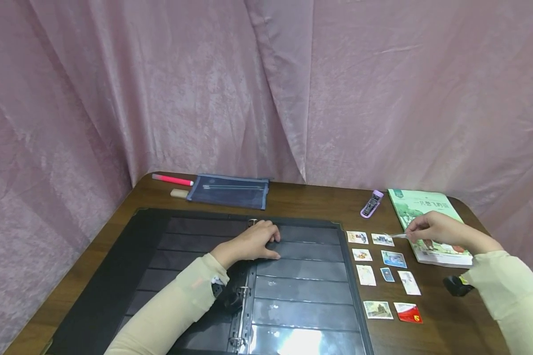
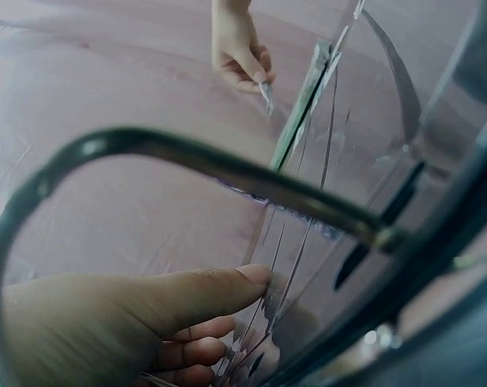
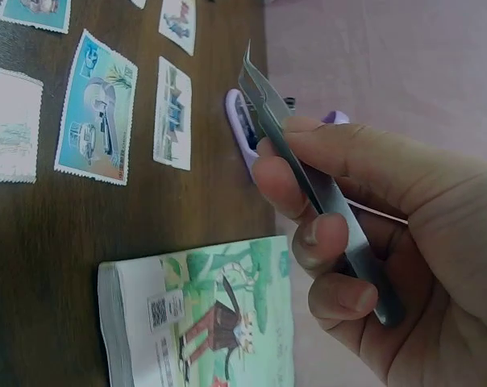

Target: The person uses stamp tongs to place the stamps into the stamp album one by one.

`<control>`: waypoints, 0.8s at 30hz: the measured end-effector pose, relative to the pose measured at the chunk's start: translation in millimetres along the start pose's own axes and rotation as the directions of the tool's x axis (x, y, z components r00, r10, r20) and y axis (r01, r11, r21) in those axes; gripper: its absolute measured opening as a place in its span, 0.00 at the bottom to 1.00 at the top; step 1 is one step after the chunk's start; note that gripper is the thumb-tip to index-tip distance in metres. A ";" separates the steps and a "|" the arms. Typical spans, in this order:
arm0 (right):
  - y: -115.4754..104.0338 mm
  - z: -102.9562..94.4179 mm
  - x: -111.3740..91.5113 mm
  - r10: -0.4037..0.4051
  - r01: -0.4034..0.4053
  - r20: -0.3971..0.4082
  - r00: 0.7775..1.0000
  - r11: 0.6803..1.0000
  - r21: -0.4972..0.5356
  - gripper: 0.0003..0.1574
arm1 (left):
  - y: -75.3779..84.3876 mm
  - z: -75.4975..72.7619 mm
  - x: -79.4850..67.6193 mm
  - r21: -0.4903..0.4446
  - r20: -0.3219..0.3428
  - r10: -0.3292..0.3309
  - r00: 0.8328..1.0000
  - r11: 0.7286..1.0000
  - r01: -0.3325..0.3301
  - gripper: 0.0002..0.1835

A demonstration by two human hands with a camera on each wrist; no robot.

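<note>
My right hand (image 1: 431,229) pinches steel tweezers (image 3: 358,246) with bent tips, held between thumb and fingers. In the head view the tips overlap a small stamp (image 1: 383,239) in the top row of stamps. The tweezers' tips stand slightly apart with nothing between them in the right wrist view. Several more stamps, among them a blue one (image 3: 97,109) and a red one (image 1: 408,312), lie face up beside the album. My left hand (image 1: 254,241) rests near the top of an open black stamp album (image 1: 299,271), on its strip-pocket page beside the ring binding, fingers loosely bent.
A green-covered book (image 1: 426,204) lies under my right forearm, with a purple-rimmed small device (image 1: 372,204) to its left. Behind the album are a blue mesh pouch (image 1: 228,197), a pink marker (image 1: 173,180) and a beige block (image 1: 179,193). A pink curtain (image 1: 195,88) hangs behind the table.
</note>
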State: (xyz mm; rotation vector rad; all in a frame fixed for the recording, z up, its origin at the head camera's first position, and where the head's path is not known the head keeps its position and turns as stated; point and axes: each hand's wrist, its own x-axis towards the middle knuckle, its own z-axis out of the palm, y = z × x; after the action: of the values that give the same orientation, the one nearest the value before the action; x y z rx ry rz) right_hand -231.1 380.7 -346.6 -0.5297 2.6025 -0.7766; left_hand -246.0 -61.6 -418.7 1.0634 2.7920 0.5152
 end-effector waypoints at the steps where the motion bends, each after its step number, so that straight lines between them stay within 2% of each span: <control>1: 0.2 -0.2 2.8 0.003 -0.003 0.007 1.000 1.000 -0.004 0.13 | 0.3 -0.1 -0.3 0.003 0.001 0.002 1.000 1.000 -0.002 0.19; 8: 3.1 0.0 22.1 0.067 -0.064 0.043 0.997 0.996 -0.061 0.14 | 1.0 -0.4 -1.0 0.023 0.019 0.006 1.000 1.000 -0.006 0.19; 17: 1.5 2.8 38.3 0.120 -0.116 0.075 0.990 0.992 -0.054 0.14 | 3.2 -2.2 -2.0 -0.010 0.052 -0.014 0.999 1.000 0.015 0.20; 24: 5.0 4.3 46.7 0.104 -0.101 0.099 0.990 0.994 -0.040 0.14 | 2.8 -2.9 -3.0 -0.005 0.042 -0.011 0.999 1.000 0.011 0.19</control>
State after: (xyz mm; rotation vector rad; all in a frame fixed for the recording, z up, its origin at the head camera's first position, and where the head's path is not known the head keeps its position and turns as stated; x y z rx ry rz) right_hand -270.5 361.7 -364.1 -0.4297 2.5320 -0.6553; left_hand -242.6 -62.4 -415.0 1.0444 2.7569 0.4932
